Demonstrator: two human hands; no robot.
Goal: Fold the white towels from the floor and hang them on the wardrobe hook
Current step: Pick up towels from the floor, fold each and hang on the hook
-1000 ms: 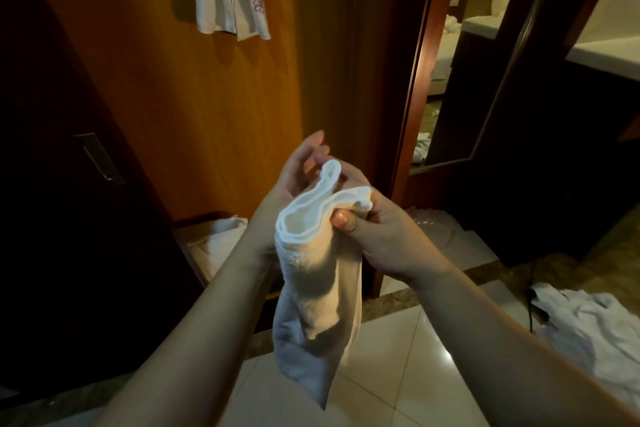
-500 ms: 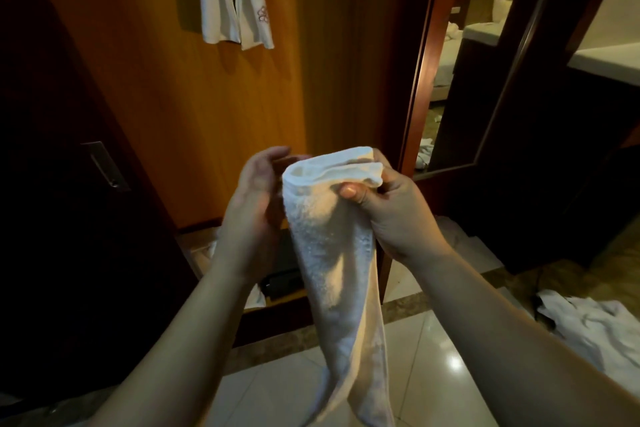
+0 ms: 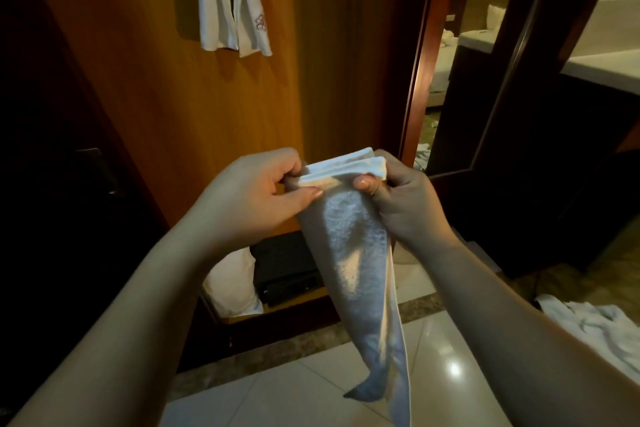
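towel: white towel (image 3: 356, 253) was centre frame, held up in front of the wardrobe (image 3: 194, 107); folded top edge between both hands, tail hanging narrow toward lower centre, free of the floor (image 3: 311, 392).
left grip: left hand (image 3: 252, 194) pinched the top-left corner, thumb in front, fingers curled behind.
right grip: right hand (image 3: 398, 194) pinched the top-right corner, thumb on the front face, layers stacked at the edge.
handling: judged light, soft, limp terry; no stiffness, so it sags wherever unsupported. Not slippery, not fragile. Layers could slide apart if the pinch loosened.
where to hold: best at the folded top edge, both corners, all layers clamped together; for hanging, likely the midpoint of the fold.
hook: not visible; hung towels (image 3: 232, 0) at upper centre-left on the wardrobe panel ran out of frame at the top.
around: pile of white cloth (image 3: 595, 326) on the floor at lower right; dark box (image 3: 287, 270) and white bundle (image 3: 232, 284) in the wardrobe base, lower centre; mirror (image 3: 460, 55) at upper right.
obstruction: nothing seen between towel and hung towels; hook space looked partly taken, cannot tell how much.
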